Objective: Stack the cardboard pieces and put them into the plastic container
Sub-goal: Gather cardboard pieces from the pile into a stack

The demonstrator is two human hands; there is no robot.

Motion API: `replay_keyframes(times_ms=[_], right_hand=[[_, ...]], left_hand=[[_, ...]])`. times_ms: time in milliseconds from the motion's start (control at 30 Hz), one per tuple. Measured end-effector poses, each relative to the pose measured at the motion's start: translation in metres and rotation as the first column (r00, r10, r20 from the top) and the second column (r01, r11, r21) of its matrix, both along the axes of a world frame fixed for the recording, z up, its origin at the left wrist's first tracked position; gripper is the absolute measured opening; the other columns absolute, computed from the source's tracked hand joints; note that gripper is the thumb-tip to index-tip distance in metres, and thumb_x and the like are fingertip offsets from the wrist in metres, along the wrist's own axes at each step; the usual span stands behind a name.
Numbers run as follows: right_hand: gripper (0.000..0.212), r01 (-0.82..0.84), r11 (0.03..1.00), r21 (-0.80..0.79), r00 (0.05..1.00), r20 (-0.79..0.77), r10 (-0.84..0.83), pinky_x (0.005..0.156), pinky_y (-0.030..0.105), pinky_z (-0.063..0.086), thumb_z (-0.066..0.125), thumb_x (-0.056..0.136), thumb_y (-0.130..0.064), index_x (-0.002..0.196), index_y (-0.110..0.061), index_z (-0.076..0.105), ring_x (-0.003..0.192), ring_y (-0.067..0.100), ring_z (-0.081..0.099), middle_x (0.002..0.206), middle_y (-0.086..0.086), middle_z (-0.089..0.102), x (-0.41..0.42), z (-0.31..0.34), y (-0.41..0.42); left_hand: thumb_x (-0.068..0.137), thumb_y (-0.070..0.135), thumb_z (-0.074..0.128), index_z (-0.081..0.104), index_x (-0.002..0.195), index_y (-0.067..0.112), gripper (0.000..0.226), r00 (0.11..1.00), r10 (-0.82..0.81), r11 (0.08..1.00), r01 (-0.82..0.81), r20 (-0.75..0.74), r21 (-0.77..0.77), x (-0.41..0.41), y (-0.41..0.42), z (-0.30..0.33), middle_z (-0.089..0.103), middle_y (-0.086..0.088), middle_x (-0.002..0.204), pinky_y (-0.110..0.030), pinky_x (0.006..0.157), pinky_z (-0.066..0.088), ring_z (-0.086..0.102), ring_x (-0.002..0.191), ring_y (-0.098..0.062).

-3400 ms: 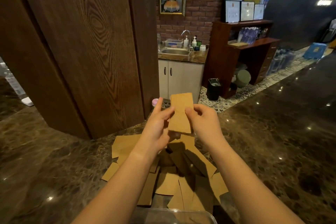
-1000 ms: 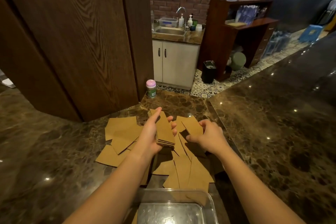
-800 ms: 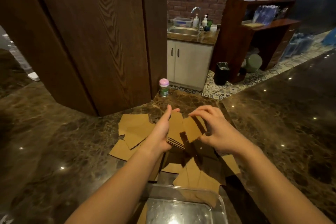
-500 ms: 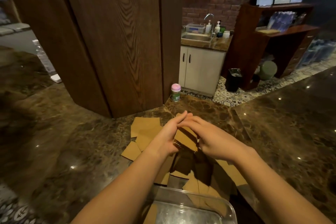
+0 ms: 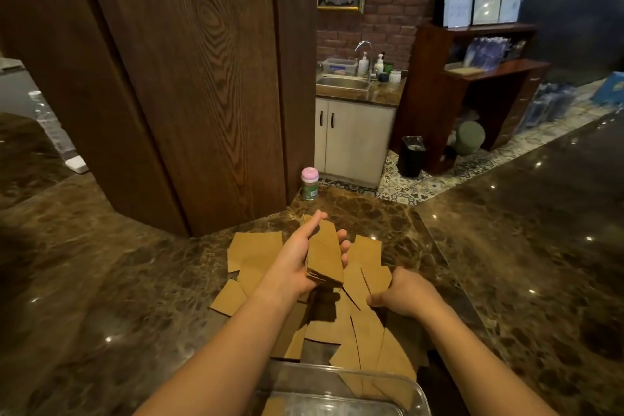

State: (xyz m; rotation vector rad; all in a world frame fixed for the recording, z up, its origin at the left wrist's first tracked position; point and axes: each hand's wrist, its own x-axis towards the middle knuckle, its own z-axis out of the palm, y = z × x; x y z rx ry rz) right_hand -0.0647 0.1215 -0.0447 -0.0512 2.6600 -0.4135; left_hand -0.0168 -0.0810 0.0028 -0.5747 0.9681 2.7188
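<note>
Left hand (image 5: 297,263) cradles a cardboard stack (image 5: 324,255), fingers curled round it; at its 4 o'clock, right hand (image 5: 403,294) pinches a loose cardboard piece (image 5: 376,279) among the scattered pieces (image 5: 255,252).

My left hand (image 5: 297,267) holds a stack of brown cardboard pieces (image 5: 325,258) above loose flat brown cardboard pieces (image 5: 255,250) on the dark marble counter (image 5: 101,297). My right hand (image 5: 403,294) is right of it, on the pile. Clear plastic container (image 5: 418,395) nearest me. Pink-lidded small jar (image 5: 310,183) behind the pile.
</note>
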Motion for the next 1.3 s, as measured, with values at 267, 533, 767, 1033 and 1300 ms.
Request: replay_keyframes(times_ms=[267,533,767,1033,1300], right_hand=[[0.045,0.080,0.978,-0.194,0.989,-0.103,-0.102,0.071,0.034,0.057,0.081,0.064,-0.050,0.095,-0.023,0.062,0.084,0.015,0.062,0.100,0.000,0.064,0.000,0.019,0.007],[0.051,0.264,0.470,-0.842,0.955,0.159,-0.251,0.055,0.024,0.049,0.067,0.089,-0.030,0.136,-0.016,0.052,0.071,0.009,0.063,0.094,-0.005,0.060,0.003,0.061,0.002],[0.021,0.547,0.078,-0.833,0.835,0.537,-0.125,0.057,0.035,0.059,0.051,0.102,-0.016,0.114,-0.005,0.065,0.078,0.026,0.074,0.087,0.015,0.078,0.021,0.079,-0.025],[0.008,0.198,0.436,-0.878,0.966,0.099,-0.239,0.046,0.019,0.049,0.074,0.089,-0.017,0.093,-0.009,0.073,0.063,0.003,0.069,0.082,0.001,0.075,0.031,0.075,-0.050],[0.033,0.058,0.635,-0.771,0.940,-0.171,-0.294,0.054,0.018,0.046,0.079,0.082,-0.035,0.101,-0.024,0.054,0.072,0.011,0.066,0.102,-0.002,0.061,0.041,0.079,-0.053]], left_hand=[[0.086,0.036,0.073,0.072,0.110,0.018,0.030,1.000,0.004,1.000,-0.004,0.028,-0.017,-0.002,0.004,-0.002,0.075,-0.021,0.094,-0.040,0.060,0.057,0.071,0.073,-0.033],[0.086,0.039,0.072,0.083,0.079,0.018,0.025,0.999,-0.005,0.999,0.003,-0.040,-0.039,-0.006,0.010,0.001,0.077,-0.014,0.093,-0.038,0.063,0.057,0.071,0.076,-0.028],[0.091,0.041,0.065,0.083,0.089,0.020,0.027,0.997,-0.051,0.998,0.049,-0.058,-0.045,-0.002,0.019,0.006,0.078,-0.015,0.092,-0.039,0.063,0.060,0.075,0.079,-0.031],[0.084,0.049,0.068,0.068,0.124,0.032,0.043,0.994,-0.059,0.998,0.058,-0.098,-0.012,0.011,0.014,0.008,0.074,-0.018,0.114,-0.054,0.076,0.058,0.072,0.099,-0.039],[0.088,0.032,0.070,0.060,0.129,0.029,0.042,0.998,-0.041,0.998,0.039,-0.042,-0.050,0.019,0.014,0.013,0.075,-0.019,0.094,-0.041,0.062,0.059,0.073,0.075,-0.031]])
